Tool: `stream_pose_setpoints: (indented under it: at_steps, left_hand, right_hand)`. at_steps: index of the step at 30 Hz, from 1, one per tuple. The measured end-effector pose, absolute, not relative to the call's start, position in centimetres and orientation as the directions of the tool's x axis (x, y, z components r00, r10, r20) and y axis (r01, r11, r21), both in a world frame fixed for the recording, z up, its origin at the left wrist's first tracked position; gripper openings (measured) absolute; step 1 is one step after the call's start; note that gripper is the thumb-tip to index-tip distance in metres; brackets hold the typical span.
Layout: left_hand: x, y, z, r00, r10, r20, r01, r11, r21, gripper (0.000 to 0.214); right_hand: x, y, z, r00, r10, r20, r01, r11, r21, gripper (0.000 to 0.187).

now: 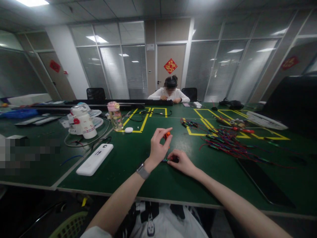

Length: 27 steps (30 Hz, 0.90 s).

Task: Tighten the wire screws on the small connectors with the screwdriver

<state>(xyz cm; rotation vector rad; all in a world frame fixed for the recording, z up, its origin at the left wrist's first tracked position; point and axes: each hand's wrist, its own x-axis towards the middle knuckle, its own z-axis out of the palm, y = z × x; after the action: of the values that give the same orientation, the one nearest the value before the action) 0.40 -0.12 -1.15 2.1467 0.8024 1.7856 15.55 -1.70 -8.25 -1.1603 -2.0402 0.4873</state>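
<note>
My left hand is raised a little over the table, thumb and index finger closed around a small orange object whose kind I cannot make out. Just below and to the right, my right hand rests low at the green tabletop. Its fingertips pinch a small green circuit board, mostly covered by the fingers. Off to the right lies a loose heap of red and dark wires with small green pieces among them.
A white power bank, a white oval case, a pink-lidded bottle and a white cup stand left. A dark flat tablet lies right. Yellow tape marks the table. Another person sits opposite.
</note>
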Motion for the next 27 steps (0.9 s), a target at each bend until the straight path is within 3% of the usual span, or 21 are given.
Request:
stream_pose_setpoints:
  at_steps: [6, 13, 20, 27]
  left_hand:
    - [0.50, -0.29, -1.03, 0.203, 0.559, 0.804, 0.165, -0.829, 0.534, 0.034]
    - [0.56, -0.26, -1.22, 0.161, 0.552, 0.818, 0.232, -0.827, 0.512, 0.028]
    - [0.48, -0.36, -0.99, 0.208, 0.565, 0.799, 0.160, -0.825, 0.542, 0.034]
    - [0.58, -0.06, -1.15, 0.120, 0.538, 0.834, 0.275, -0.825, 0.493, 0.026]
  right_hand:
    - [15.64, -1.81, -8.19, -0.319, 0.858, 0.402, 0.575, 0.513, -0.637, 0.008]
    - [15.59, -1.81, -8.07, -0.328, 0.854, 0.405, 0.572, 0.521, -0.634, 0.006]
    - [15.69, -1.68, -8.25, -0.331, 0.854, 0.402, 0.570, 0.520, -0.636, 0.006]
    - [15.73, -1.66, -8.30, -0.337, 0.858, 0.388, 0.582, 0.514, -0.630, 0.006]
